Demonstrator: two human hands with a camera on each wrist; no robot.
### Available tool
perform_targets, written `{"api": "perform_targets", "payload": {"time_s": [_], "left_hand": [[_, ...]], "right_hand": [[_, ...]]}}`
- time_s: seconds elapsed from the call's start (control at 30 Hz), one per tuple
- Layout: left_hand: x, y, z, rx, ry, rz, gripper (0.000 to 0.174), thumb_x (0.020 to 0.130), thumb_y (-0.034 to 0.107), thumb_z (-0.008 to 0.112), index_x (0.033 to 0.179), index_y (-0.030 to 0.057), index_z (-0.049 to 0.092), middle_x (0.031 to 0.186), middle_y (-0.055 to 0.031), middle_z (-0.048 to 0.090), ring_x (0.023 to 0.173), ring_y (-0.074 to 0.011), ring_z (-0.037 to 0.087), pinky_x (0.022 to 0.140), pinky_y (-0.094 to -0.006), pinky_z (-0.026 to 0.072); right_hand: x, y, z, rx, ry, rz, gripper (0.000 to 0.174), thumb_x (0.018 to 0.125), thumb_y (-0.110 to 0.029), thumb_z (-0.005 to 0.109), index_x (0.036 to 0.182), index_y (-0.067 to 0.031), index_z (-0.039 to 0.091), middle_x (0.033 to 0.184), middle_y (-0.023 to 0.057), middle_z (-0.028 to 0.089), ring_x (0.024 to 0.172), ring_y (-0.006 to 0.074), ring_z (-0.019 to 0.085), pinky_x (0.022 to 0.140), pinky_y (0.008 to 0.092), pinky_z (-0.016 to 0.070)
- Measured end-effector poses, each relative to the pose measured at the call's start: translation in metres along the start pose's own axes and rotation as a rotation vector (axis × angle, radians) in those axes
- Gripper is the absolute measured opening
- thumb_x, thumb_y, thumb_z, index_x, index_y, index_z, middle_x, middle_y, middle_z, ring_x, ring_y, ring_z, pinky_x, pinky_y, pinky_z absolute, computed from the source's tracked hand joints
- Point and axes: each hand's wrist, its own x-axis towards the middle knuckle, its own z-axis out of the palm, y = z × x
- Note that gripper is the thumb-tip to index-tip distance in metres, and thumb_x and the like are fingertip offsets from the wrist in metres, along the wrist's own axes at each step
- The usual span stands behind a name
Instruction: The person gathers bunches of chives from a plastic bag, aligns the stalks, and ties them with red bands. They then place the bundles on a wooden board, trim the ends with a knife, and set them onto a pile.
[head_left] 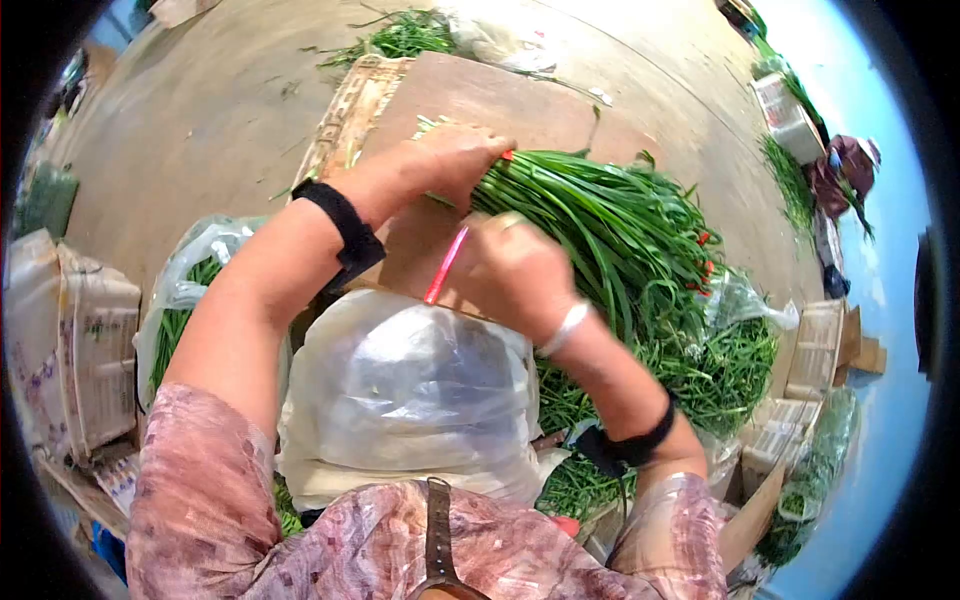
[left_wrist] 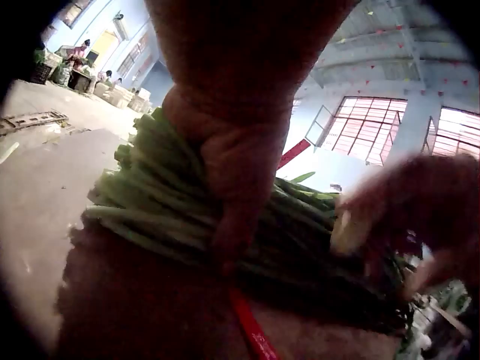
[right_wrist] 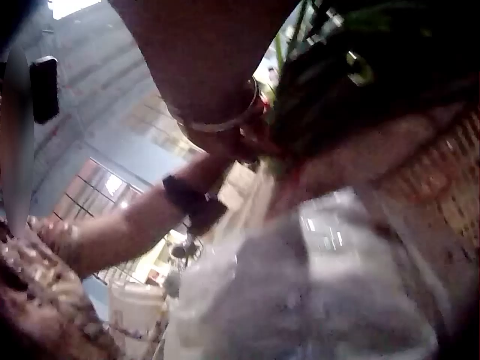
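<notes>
A thick bundle of garlic chives (head_left: 600,200) lies across a brown board (head_left: 470,85), pale stem ends to the left. My left hand (head_left: 462,160) grips it near the stems from above, the thumb on the near side in the left wrist view. A red strip (head_left: 446,265) runs under the bundle; its near end (left_wrist: 253,330) comes out below the left thumb and the far end (left_wrist: 294,154) shows behind the bundle. Close to the strip and the leaves, my right hand (head_left: 520,270) is blurred, its fingers bent; I cannot tell whether it holds anything.
Clear plastic (head_left: 410,390) covers the area before my body. More greens (head_left: 700,375) are heaped at the right, and a plastic bag of greens (head_left: 185,310) stands at the left. White crates (head_left: 100,340) flank the spot. Another person (head_left: 845,175) is at far right.
</notes>
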Motion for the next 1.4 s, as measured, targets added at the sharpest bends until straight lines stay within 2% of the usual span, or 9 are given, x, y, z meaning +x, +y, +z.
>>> {"api": "perform_targets", "payload": {"time_s": [0.17,0.27,0.4,0.5,0.8,0.9,0.93,1.07,1.4], "left_hand": [[0.003,0.000,0.006,-0.050,0.166,0.097,0.070,0.048,0.027,0.079,0.109,0.0059,0.051,0.093,-0.0173,0.061,0.091,-0.0353,0.058,0.077,-0.0421,0.0478],[0.001,0.007,-0.008,-0.041,-0.011,-0.001,0.075,0.052,0.022,0.078,0.119,0.0055,0.047,0.105,-0.0187,0.058,0.099,-0.0359,0.054,0.083,-0.0420,0.0446],[0.003,0.000,0.004,-0.063,0.066,-0.025,0.077,0.052,0.021,0.079,0.120,0.0071,0.046,0.104,-0.0194,0.056,0.099,-0.0371,0.054,0.083,-0.0413,0.0444],[0.004,-0.003,-0.006,-0.011,-0.095,0.049,0.083,0.049,0.021,0.082,0.122,0.0064,0.043,0.104,-0.0189,0.056,0.099,-0.0374,0.053,0.084,-0.0414,0.0442],[-0.009,0.011,0.002,0.004,0.070,-0.036,0.077,0.048,0.029,0.082,0.114,0.0073,0.048,0.101,-0.0145,0.058,0.096,-0.0345,0.055,0.081,-0.0417,0.0453],[-0.012,0.015,0.002,0.060,0.087,-0.062,0.067,0.054,0.029,0.079,0.110,0.0077,0.051,0.099,-0.0145,0.058,0.095,-0.0342,0.056,0.080,-0.0416,0.0459],[-0.017,0.021,0.001,0.053,0.098,-0.072,0.049,0.060,0.031,0.073,0.099,0.0048,0.058,0.094,-0.0157,0.059,0.094,-0.0322,0.057,0.079,-0.0424,0.0456],[-0.038,0.035,0.012,0.158,0.091,-0.080,0.052,0.056,0.030,0.075,0.097,0.0039,0.057,0.095,-0.0150,0.057,0.097,-0.0322,0.053,0.086,-0.0420,0.0408],[-0.042,0.024,0.018,-0.050,0.245,0.131,0.061,0.065,0.031,0.061,0.118,0.0027,0.049,0.118,-0.0181,0.051,0.108,-0.0354,0.048,0.093,-0.0422,0.0377]], "right_hand": [[-0.012,-0.017,0.062,0.192,-0.075,-0.147,0.014,0.075,-0.021,0.057,0.078,-0.0076,0.059,0.083,0.0145,0.052,0.074,0.0301,0.058,0.060,0.0405,0.0483],[-0.012,-0.010,0.060,0.170,0.011,-0.229,0.012,0.072,-0.021,0.059,0.075,-0.0088,0.058,0.082,0.0109,0.053,0.070,0.0287,0.058,0.059,0.0376,0.0486],[0.018,0.007,0.018,0.478,0.473,-0.016,0.015,0.063,0.002,0.064,0.074,-0.0068,0.059,0.073,0.0116,0.058,0.067,0.0291,0.059,0.059,0.0348,0.0477],[0.038,0.038,0.016,0.434,0.638,0.136,0.005,0.072,-0.001,0.062,0.076,-0.0022,0.062,0.072,0.0142,0.059,0.066,0.0320,0.059,0.061,0.0367,0.0481],[0.051,0.060,0.022,0.575,0.431,0.529,0.009,0.071,-0.009,0.066,0.074,0.0002,0.066,0.072,0.0192,0.061,0.067,0.0338,0.061,0.062,0.0357,0.0480],[0.052,0.053,0.010,0.459,0.418,0.454,0.006,0.070,-0.002,0.066,0.075,0.0025,0.066,0.065,0.0169,0.061,0.056,0.0202,0.060,0.056,0.0297,0.0470],[0.051,0.048,0.005,0.219,0.427,0.331,0.006,0.069,-0.003,0.066,0.073,-0.0002,0.066,0.069,0.0159,0.062,0.064,0.0267,0.061,0.060,0.0329,0.0480],[0.046,0.027,-0.008,0.111,0.182,0.344,0.010,0.071,-0.013,0.063,0.074,-0.0035,0.064,0.079,0.0177,0.059,0.071,0.0356,0.059,0.064,0.0419,0.0479],[0.036,0.061,0.029,0.643,0.322,0.416,0.016,0.069,-0.014,0.070,0.067,0.0005,0.064,0.066,0.0171,0.060,0.060,0.0297,0.059,0.058,0.0358,0.0463]]}}
